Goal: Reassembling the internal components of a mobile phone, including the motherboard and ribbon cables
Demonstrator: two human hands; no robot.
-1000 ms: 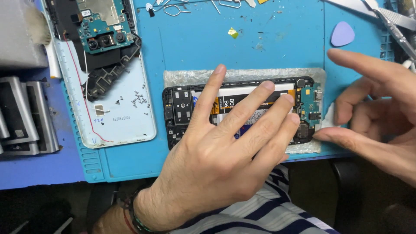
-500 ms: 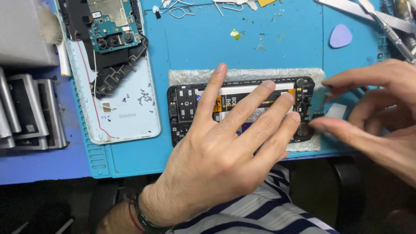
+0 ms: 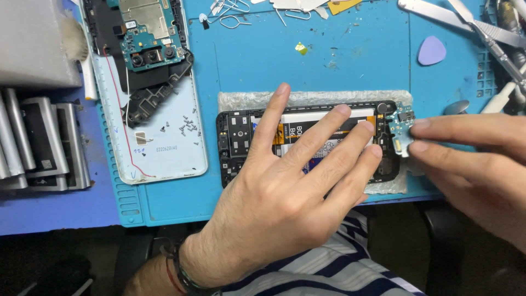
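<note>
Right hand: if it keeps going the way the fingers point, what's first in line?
The right hand points left and pinches a small board. First in line are the left hand's fingertips on the phone, though depth is unclear.

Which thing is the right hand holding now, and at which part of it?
The right hand pinches a small blue circuit board by its lower end, at the opened phone.

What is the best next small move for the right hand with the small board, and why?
Probably lift the small green board straight away from the phone frame. The right hand pinches it at the frame's right end, seemingly raised off its seat, while the left hand lies flat on the phone, steadying it.
</note>
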